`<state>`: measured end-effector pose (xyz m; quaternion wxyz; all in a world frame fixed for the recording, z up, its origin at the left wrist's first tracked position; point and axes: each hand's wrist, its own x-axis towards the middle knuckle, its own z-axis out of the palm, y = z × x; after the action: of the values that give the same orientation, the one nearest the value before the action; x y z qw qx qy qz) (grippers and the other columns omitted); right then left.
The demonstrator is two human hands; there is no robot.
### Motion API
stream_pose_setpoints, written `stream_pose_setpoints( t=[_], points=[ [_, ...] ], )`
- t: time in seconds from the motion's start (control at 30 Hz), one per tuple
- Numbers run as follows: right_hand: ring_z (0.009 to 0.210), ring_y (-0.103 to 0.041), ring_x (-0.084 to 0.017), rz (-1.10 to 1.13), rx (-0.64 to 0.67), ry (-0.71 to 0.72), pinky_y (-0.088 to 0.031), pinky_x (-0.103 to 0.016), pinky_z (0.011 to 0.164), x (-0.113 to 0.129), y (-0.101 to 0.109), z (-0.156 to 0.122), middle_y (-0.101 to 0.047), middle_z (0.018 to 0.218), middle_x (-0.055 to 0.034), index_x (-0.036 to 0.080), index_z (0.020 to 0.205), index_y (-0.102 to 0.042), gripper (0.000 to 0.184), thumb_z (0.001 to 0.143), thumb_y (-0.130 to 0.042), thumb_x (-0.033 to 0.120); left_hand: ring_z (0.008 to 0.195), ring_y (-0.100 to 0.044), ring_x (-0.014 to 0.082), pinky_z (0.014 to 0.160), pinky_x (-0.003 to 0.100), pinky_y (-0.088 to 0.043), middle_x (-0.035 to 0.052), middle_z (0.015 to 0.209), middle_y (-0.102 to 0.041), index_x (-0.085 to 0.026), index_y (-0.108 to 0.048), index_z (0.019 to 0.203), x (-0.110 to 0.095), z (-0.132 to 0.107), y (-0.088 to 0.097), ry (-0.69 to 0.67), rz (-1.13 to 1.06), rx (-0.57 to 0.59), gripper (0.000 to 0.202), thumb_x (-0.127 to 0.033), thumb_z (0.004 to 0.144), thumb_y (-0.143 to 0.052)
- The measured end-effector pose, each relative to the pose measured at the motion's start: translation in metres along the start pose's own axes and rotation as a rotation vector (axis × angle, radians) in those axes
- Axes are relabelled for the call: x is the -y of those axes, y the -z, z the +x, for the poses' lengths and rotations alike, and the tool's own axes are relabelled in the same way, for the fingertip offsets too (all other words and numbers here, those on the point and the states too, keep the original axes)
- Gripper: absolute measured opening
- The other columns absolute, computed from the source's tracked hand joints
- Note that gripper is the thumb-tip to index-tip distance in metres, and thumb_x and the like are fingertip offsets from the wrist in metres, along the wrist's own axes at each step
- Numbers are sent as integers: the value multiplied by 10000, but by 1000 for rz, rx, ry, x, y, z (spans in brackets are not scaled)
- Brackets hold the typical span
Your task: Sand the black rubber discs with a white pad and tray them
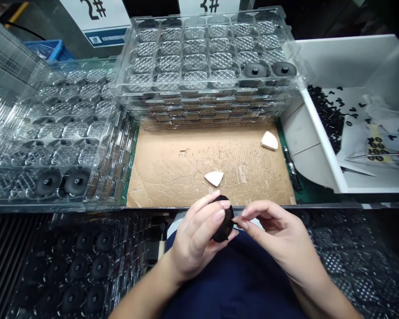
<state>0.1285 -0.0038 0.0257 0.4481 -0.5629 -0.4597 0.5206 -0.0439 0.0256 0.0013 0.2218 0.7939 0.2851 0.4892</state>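
Head view: left hand [199, 230] wrapped around a black round part [224, 228], fingers over its far side, thumb below. Right hand [279, 230] has thumb and fingertips brought together at the part's right side; can't tell if they pinch anything small. Part sits over the lap, just on the near side of the bench edge [252, 206]; left fingertips overlap that edge in view.

Room: cardboard sheet [166, 164] runs from the bench edge back to the rear tray stack [196, 79]. Left limit is the left tray stack [53, 128], right limit the white bin [359, 55]. Two things on the sheet: near white piece [214, 178] just beyond the left fingertips, far white piece [269, 140] near the back right corner. Pen-like tool [291, 168] lies along the right edge, between sheet and bin. Below bench level, lower left trays [129, 252] and lower right trays [349, 261] flank the forearms.
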Motion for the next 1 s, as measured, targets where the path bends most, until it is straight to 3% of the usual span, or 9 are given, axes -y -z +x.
stream_pose_setpoints(
  t=[0.2,0.3,0.4,0.5,0.7,0.83,1.0],
  points=[
    [702,-643,-127,119,48,-27,-534,-209,668,-1,0,0,-663,748,-4,208,764,-644,65,797,-698,222,1200,-526,247,1015,452,-452,128,1220,-583,-251,-231,1434,-1,-9,0,189,-206,-16,900,-101,706,-740],
    [700,-639,-146,71,73,-30,-530,-241,671,3,3,2,-671,736,-21,205,764,-686,84,775,-734,274,1177,-541,245,1012,441,-450,132,1244,-557,-272,-219,1433,-5,-9,2,367,-373,8,913,-140,704,-752],
    [682,-613,-146,64,170,-39,-506,-249,643,8,7,6,-646,711,-21,208,766,-705,131,769,-744,333,1147,-560,244,997,434,-459,119,1237,-566,-300,-245,1420,-8,-8,5,560,-577,36,901,-231,692,-770],
    [653,-569,-139,46,262,-59,-466,-246,597,12,11,9,-614,686,-19,215,763,-711,164,766,-743,376,1125,-575,246,980,419,-469,108,1212,-587,-317,-269,1410,-7,-6,6,655,-759,69,895,-310,674,-778],
    [692,-605,-131,188,455,-108,-499,-286,742,11,13,11,-654,732,-16,199,719,-655,139,829,-676,282,1131,-577,264,987,435,-458,100,1193,-610,-334,-263,1411,-6,-6,7,695,-843,157,919,-324,656,-786],
    [648,-614,-120,269,337,-178,-503,-220,618,4,11,8,-663,711,-11,198,725,-670,119,756,-750,280,1134,-573,274,983,456,-461,114,1210,-593,-326,-274,1409,-5,-6,5,683,-821,155,895,-311,670,-779],
    [565,-600,-121,262,186,-82,-495,-224,569,-8,18,1,-638,629,0,208,767,-688,97,785,-729,295,1164,-552,260,985,433,-468,121,1241,-571,-319,-274,1411,-4,-5,4,633,-783,156,872,-252,694,-765]
  ],
)
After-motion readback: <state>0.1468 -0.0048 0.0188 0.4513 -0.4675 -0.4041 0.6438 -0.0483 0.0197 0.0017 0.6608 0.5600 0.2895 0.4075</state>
